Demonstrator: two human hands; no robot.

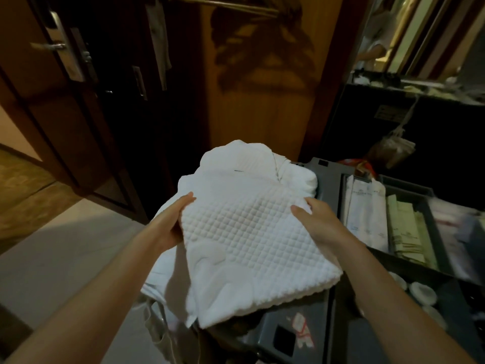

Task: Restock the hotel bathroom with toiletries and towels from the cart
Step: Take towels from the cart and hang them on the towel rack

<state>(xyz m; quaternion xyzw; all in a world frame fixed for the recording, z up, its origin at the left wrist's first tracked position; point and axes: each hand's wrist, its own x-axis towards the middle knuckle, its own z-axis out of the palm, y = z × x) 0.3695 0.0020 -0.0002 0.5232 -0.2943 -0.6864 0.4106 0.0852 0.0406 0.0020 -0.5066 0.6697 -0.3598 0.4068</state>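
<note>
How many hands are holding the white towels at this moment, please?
2. The left hand grips the left edge of the folded white towels; the right hand grips their right edge, above the grey cart.

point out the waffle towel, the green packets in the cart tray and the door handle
waffle towel (244,232), head view, middle of its gridded top face
green packets (405,229), head view, middle of the stack
door handle (48,46), head view, on the metal lever
</note>
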